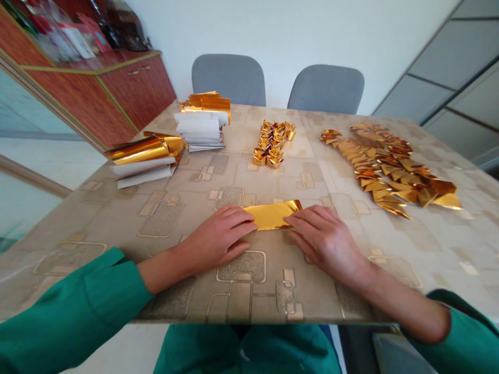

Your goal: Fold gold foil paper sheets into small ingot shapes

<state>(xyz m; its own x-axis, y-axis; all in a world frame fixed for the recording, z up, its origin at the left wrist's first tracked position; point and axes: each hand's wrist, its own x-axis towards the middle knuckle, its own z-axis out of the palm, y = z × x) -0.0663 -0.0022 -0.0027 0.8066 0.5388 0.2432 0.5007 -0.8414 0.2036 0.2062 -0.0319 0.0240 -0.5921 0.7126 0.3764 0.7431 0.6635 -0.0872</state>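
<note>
A folded strip of gold foil paper [273,214] lies flat on the patterned table [117,223], near the front middle. My left hand [220,236] rests palm down with its fingers stretched onto the strip's left end. My right hand [325,239] lies flat too, its fingertips pressing the strip's right end. Both wrists come from green sleeves.
Two stacks of gold-and-white paper sheets [146,156] [202,122] sit at the left back. A cluster of small folded gold ingots [273,143] stands mid-table. A spread of folded gold triangles [393,166] covers the right. Two grey chairs [228,78] and a red cabinet [117,88] stand behind.
</note>
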